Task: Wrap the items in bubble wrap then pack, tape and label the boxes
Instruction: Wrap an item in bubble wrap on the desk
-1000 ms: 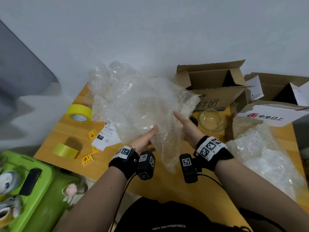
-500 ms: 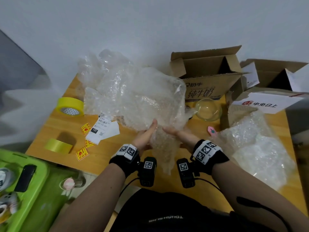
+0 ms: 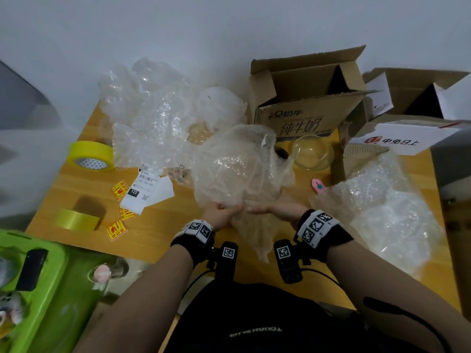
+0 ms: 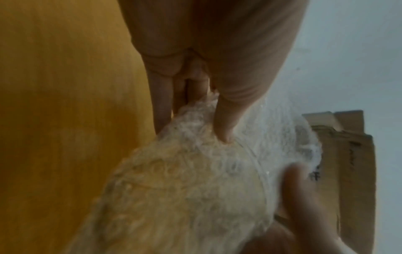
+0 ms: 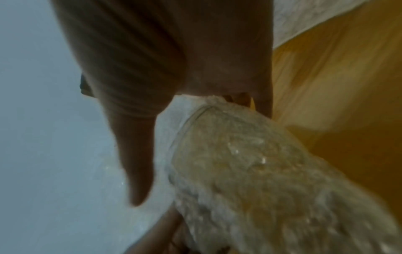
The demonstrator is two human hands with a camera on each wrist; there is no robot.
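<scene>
A crumpled bubble wrap bundle (image 3: pixel 239 169) stands over the wooden table (image 3: pixel 158 233) at centre. My left hand (image 3: pixel 221 212) pinches its lower edge between thumb (image 4: pixel 226 130) and fingers. Palm up, my right hand (image 3: pixel 270 208) grips the bundle (image 5: pixel 250 163) from underneath, thumb (image 5: pixel 137 171) spread on the far side. A curved clear glass rim (image 4: pixel 256 165) shows through the wrap, so a glass item sits inside. An unwrapped glass bowl (image 3: pixel 313 152) rests behind the bundle. An open cardboard box (image 3: pixel 305 98) stands at the back.
A second open box (image 3: pixel 407 103) with a white flap is at back right. Loose bubble wrap lies at back left (image 3: pixel 163 118) and on the right (image 3: pixel 382 207). Yellow tape rolls (image 3: pixel 90 155) (image 3: pixel 76 219), shipping labels (image 3: pixel 145 189) and stickers (image 3: pixel 116 229) lie left. A green bin (image 3: pixel 51 289) sits below the table.
The raised, spread sheet has been gathered into a bundle and brought down nearer to me. Both hands moved together beneath it.
</scene>
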